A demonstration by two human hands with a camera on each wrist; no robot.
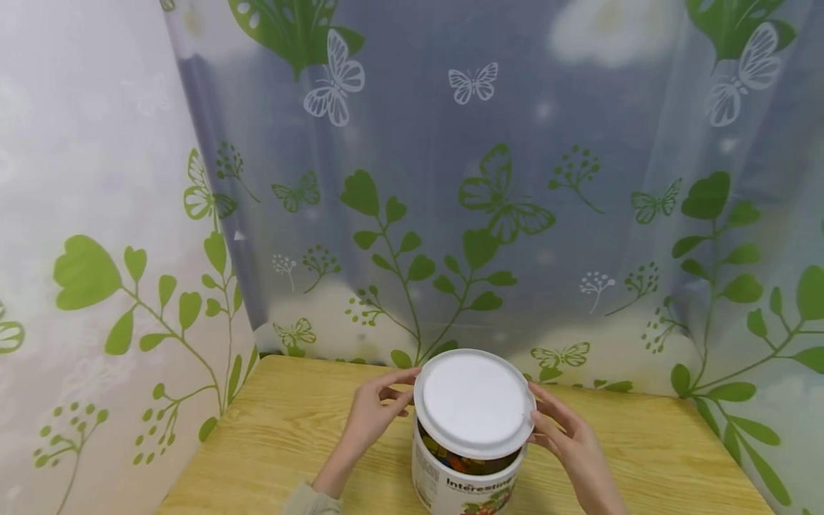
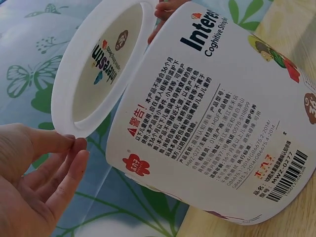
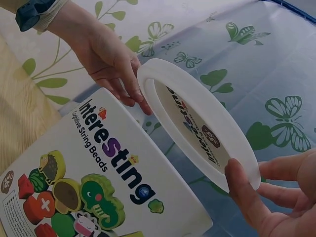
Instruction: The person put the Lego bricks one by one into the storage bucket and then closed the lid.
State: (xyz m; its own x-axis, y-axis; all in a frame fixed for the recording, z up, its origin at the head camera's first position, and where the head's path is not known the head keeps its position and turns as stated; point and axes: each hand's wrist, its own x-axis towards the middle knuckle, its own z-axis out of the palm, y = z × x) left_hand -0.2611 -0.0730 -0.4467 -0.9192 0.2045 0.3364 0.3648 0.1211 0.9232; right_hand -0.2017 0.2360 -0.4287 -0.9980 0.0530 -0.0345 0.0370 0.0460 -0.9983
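Note:
A round white plastic lid (image 1: 475, 397) is raised and tilted over the mouth of a white bucket (image 1: 428, 473). My left hand (image 1: 375, 409) pinches the lid's left edge between thumb and fingers. On the opposite side my right hand (image 1: 571, 442) grips the rim, its thumb on the underside in the right wrist view. Through the gap below the lid, colourful contents show dimly inside the bucket. "Interesting Cognitive String Beads" and pictures of beads are printed on the bucket (image 3: 143, 207); its back, in the left wrist view, carries Chinese text and a barcode (image 2: 291, 173).
The bucket stands on a light wood-grain table (image 1: 302, 422). Behind and to the left hang curtains (image 1: 412, 236) printed with green leaves and butterflies, reaching down to the table's back edge. A dark blue band (image 3: 27, 15) is on the left wrist.

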